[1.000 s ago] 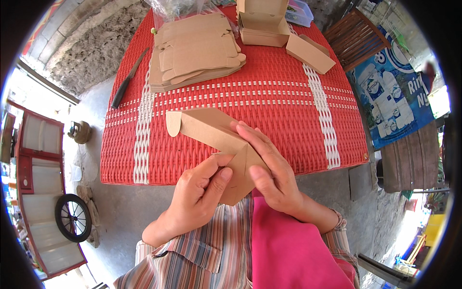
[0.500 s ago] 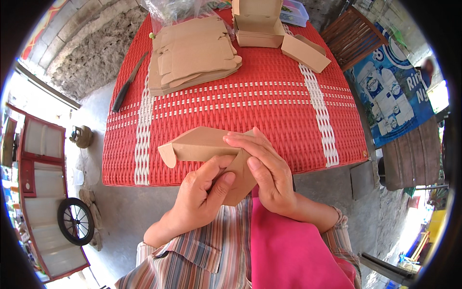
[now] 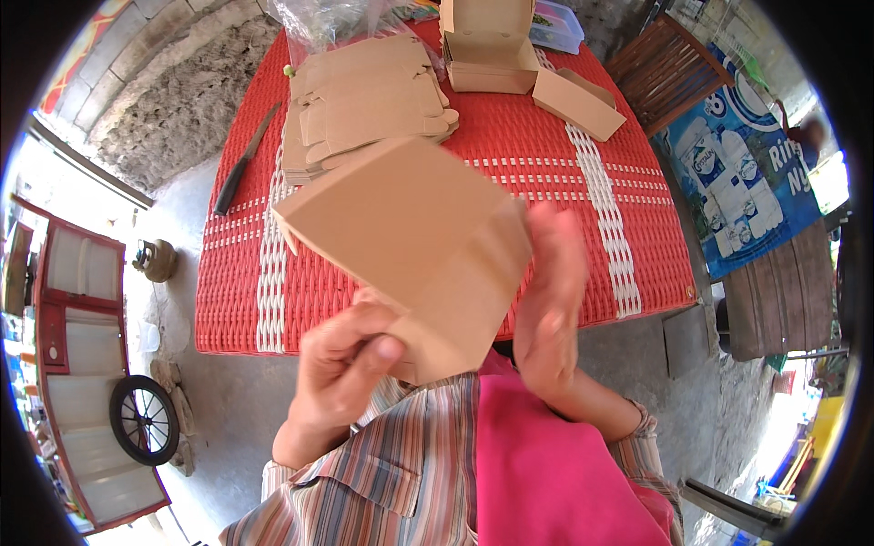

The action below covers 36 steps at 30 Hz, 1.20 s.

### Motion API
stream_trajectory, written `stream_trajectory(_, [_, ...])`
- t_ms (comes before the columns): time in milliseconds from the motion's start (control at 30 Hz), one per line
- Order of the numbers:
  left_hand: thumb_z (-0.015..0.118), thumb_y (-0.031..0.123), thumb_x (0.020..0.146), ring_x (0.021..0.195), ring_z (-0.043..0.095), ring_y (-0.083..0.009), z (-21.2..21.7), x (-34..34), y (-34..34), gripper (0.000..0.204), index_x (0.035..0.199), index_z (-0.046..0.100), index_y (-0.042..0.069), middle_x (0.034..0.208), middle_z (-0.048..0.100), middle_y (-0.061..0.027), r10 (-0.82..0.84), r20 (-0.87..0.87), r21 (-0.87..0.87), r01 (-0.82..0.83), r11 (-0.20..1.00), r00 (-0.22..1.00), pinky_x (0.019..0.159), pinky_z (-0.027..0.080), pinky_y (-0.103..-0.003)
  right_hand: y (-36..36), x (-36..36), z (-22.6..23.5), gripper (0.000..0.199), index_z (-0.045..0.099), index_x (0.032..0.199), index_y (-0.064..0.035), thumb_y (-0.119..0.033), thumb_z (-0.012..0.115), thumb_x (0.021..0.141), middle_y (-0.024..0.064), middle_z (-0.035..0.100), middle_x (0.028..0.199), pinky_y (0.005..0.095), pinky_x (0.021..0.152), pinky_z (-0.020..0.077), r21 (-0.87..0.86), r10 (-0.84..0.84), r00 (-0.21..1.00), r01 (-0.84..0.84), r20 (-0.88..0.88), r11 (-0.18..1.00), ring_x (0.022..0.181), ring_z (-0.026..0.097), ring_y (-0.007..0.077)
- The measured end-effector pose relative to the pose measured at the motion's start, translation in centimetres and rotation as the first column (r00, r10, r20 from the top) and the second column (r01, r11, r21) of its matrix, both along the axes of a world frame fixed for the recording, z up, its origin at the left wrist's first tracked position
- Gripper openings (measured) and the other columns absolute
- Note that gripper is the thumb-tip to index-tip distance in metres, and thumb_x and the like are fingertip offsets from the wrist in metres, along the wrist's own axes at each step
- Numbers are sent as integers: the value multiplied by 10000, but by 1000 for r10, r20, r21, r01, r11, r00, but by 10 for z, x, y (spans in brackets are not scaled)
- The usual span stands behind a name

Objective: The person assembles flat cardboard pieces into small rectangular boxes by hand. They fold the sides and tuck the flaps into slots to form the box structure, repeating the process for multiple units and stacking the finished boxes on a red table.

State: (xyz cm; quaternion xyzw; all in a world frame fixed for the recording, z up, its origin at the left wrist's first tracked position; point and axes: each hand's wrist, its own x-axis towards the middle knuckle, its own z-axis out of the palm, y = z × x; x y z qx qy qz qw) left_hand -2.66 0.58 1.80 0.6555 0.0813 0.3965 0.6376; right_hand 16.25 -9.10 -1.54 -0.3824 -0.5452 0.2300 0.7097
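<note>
Two hands work one brown card box blank [image 3: 410,246], held up above the near edge of the red woven worktop [image 3: 583,173]. Left hand [image 3: 341,373]: grip pinching the blank's lower corner. Right hand [image 3: 546,300]: blurred, fingers spread flat beside the right edge, contact unclear. Risk: a one-corner pinch lets the half-formed panel twist, crease or slip down.

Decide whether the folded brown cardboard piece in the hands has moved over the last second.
Yes. The folded brown cardboard piece has risen toward the camera and now covers more of the red woven table, reaching near the stack of flat cardboard blanks.
</note>
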Motion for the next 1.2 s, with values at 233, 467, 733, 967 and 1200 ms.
stream_trajectory(233, [550, 43, 967, 1080, 625, -220, -31, -6, 26, 192, 1142, 577, -30, 1223, 612, -168, -99, 291, -388, 212, 897, 952, 877, 529, -342, 6, 8, -15, 856, 137, 1528, -5, -220, 680, 902, 139, 225, 1561, 421, 1186, 160, -76, 112, 907, -155, -406, 985, 1452, 232, 250])
stream_trajectory(467, [515, 46, 985, 1203, 550, -201, -45, 4, 41, 354, 1334, 493, -10, 1287, 587, -107, -50, 42, -395, 63, 917, 998, 1047, 404, -356, 5, 13, -13, 918, 310, 1465, -33, 18, 819, 703, 92, 381, 1355, 349, 1072, 346, -124, -69, 978, 45, -197, 991, 1294, 396, 215])
stream_trajectory(733, [521, -7, 891, 1303, 436, -263, -48, 7, 39, 543, 1416, 385, 20, 1387, 451, -134, 681, 46, 374, -645, 667, 731, 1121, 305, -427, 2, 18, 24, 601, 632, 1281, -176, -19, 714, 707, 6, 515, 1068, 342, 900, 418, 104, -297, 549, 355, 781, 929, 1004, 490, 192])
stream_trajectory(967, [666, 142, 847, 1023, 613, -269, 19, 19, 2, 510, 1318, 504, 36, 1159, 593, -111, 344, -112, 805, -118, 582, 932, 1103, 305, -468, 0, 12, 26, 480, 629, 1254, -163, -115, 633, 776, -18, 534, 981, 414, 1053, 384, 50, -146, 435, 223, 888, 973, 963, 525, 162])
stream_trajectory(1200, [721, 173, 812, 825, 630, -221, 19, 23, 4, 243, 1013, 649, 57, 860, 640, -52, 498, -348, 868, 73, 491, 794, 962, 395, -444, -3, 18, 28, 344, 701, 1109, -154, -112, 652, 771, -21, 559, 951, 437, 1088, 353, 159, -281, 433, 297, 856, 942, 958, 564, 162])
